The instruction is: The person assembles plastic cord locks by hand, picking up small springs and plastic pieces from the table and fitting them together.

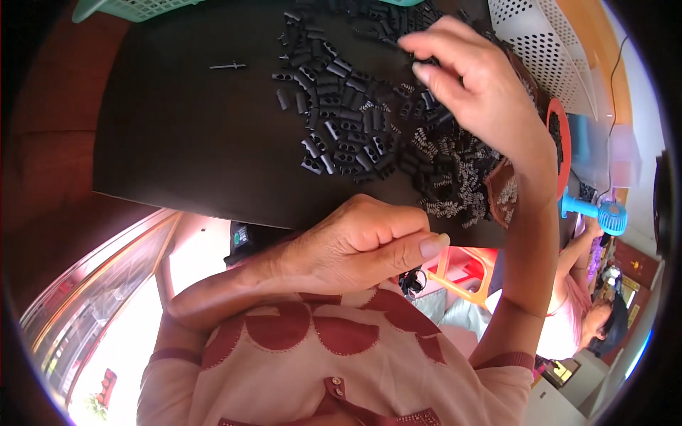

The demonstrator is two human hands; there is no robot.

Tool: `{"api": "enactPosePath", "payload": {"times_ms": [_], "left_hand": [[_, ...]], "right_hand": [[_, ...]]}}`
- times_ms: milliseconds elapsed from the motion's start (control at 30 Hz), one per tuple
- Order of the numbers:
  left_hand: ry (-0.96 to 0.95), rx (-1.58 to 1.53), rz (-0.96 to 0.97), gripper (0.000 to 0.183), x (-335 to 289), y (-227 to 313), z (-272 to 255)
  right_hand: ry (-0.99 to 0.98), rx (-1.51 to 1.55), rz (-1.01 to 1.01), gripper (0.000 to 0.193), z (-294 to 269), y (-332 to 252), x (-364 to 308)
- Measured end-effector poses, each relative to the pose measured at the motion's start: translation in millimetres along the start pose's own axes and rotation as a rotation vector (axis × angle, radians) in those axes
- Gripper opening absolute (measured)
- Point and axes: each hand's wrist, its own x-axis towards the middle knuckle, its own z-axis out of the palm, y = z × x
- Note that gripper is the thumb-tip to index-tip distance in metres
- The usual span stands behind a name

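My left hand point(376, 245) is closed in a fist in front of the table's near edge, thumb pressed along the curled index finger. Whatever it may hold is hidden. Over the far right of the pile, my right hand point(472, 78) reaches with thumb and index finger apart, and nothing shows between them. Below it lie many small black plastic pieces with two holes point(348, 117), like cord-lock bodies, spread across the table middle. Small metal coil springs point(465, 184) are heaped at the right, mixed with black pieces.
A thin pin-like part point(227, 66) lies alone on the dark table point(185, 135). Green basket rims point(135, 10) and a white perforated basket point(533, 35) stand at the far side. At right are a red-rimmed container point(561, 142), a blue handheld fan point(611, 217) and another person point(575, 312).
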Motion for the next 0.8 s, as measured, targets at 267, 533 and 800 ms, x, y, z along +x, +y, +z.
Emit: {"api": "enactPosePath", "payload": {"times_ms": [267,533,800], "left_hand": [[-0.051,-0.025,-0.030,0.030,-1,-4,-8],[-0.108,0.009,-0.012,0.026,3,0,-14],[-0.072,0.014,0.026,0.027,2,-5,-10]], "right_hand": [[-0.066,-0.199,0.029,0.020,12,-4,21],[0.057,-0.132,0.020,0.017,9,-3,19],[-0.197,-0.257,0.080,0.013,21,-25,50]]}}
